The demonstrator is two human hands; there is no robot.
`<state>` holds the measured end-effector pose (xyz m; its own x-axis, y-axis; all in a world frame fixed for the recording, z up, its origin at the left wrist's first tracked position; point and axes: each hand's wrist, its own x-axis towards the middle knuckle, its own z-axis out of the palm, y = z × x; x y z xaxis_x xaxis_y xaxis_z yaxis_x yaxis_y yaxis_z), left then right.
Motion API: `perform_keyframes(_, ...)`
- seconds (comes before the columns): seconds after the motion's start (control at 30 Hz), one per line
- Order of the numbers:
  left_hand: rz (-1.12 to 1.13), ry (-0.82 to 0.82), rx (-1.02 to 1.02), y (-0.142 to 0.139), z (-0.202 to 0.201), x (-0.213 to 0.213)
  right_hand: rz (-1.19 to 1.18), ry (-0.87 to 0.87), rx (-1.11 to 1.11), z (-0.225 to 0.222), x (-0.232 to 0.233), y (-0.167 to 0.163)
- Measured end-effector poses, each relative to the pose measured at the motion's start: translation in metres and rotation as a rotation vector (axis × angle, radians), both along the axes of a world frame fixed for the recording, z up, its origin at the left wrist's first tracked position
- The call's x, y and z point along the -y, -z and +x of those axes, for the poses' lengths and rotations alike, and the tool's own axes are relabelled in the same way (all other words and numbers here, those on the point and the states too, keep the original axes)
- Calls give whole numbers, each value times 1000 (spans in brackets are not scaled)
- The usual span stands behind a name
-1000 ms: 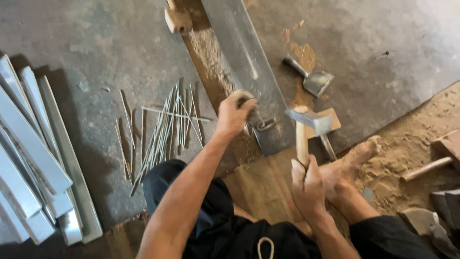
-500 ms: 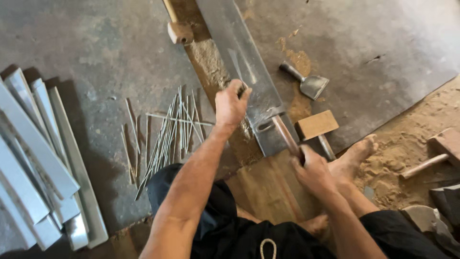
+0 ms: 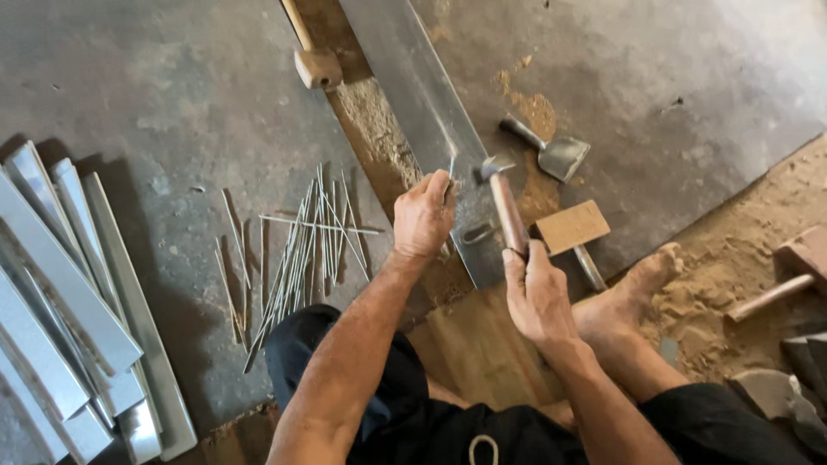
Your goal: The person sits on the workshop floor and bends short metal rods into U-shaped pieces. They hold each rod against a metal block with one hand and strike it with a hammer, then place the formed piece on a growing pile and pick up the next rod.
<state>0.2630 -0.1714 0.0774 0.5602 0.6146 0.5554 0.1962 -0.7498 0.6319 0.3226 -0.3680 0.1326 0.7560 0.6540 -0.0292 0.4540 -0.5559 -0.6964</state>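
Observation:
My left hand pinches a thin metal rod upright on a long grey metal sheet strip that lies on a wooden beam. My right hand grips the wooden handle of a hammer, whose head is down beside the top of the rod. My bare foot rests just right of that hand.
Several thin metal rods are scattered on the concrete floor to the left. Folded metal strips are piled at the far left. A wooden mallet, a broad chisel, a small block hammer and another mallet lie around.
My right hand swung the hammer down from raised near my body onto the rod on the metal sheet. My left hand stayed on the rod.

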Motion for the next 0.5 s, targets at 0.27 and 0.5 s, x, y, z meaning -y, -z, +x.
perform_keyframes(0.27,-68,61,-99,4,2,6,-31,-42,35,11,0,-1)
perform_keyframes(0.5,-60,4,-20,1,4,0,-87,-102,48,2,3,31)
